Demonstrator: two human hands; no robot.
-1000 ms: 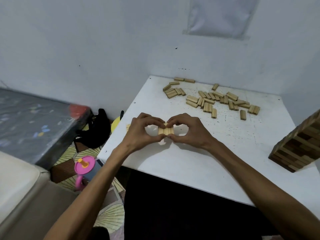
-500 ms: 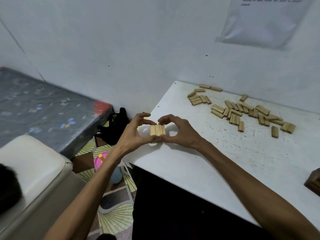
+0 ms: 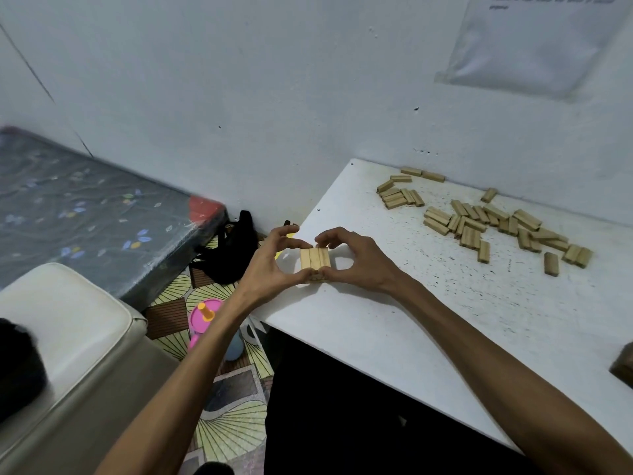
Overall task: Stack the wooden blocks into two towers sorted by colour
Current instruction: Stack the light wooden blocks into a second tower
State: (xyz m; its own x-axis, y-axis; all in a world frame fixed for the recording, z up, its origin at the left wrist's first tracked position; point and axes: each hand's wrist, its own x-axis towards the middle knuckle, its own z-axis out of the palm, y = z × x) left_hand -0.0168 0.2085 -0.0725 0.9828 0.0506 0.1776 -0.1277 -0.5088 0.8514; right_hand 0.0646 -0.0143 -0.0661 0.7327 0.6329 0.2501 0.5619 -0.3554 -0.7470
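**Alignment before the next layer**

Three pale rectangular wooden blocks point(image 3: 315, 258) lie side by side near the front left corner of the white speckled worktop point(image 3: 428, 330). They seem to sit on another layer, whose ends peek out below. The left hand point(image 3: 270, 265) and the right hand point(image 3: 359, 264) meet around them. Thumbs press the near edge and forefingers curl over the far edge, so the fingers are clamped on the set from both sides. That grip looks meant to squeeze the blocks flush so that the next layer will sit level. The spot is well apart from the scattered heap of loose pale wooden blocks point(image 3: 479, 224) by the wall, which leaves room to build. A dark brown wooden stack point(image 3: 624, 366) just shows at the right edge, too cropped to judge, though it is probably the other colour's tower. By my reckoning the pale build has hardly begun.
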